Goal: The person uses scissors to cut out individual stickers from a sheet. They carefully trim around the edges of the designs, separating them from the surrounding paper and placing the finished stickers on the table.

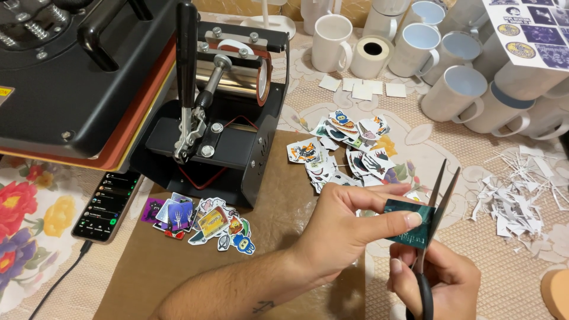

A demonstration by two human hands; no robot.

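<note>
From my remote seat I saw the left hand [344, 228] pinching a small dark green printed cutout [409, 222] between thumb and fingers, held above the brown mat [178, 272] at the table's near edge. The right hand [441, 284] was closed around the black handles of the scissors [435, 219], whose blades stood parted and upright, straddling the cutout's right edge. Beyond the hands lay a pile of cut stickers [349, 151], and a second pile of colourful stickers [201, 222] sat just before the black mug press [231, 112]. A phone [106, 204] with a lit screen rested left of that, partly under the flat heat press [77, 77]. White mugs [453, 92] crowded the far right, with white paper scraps [515, 189] strewn near them.
</note>
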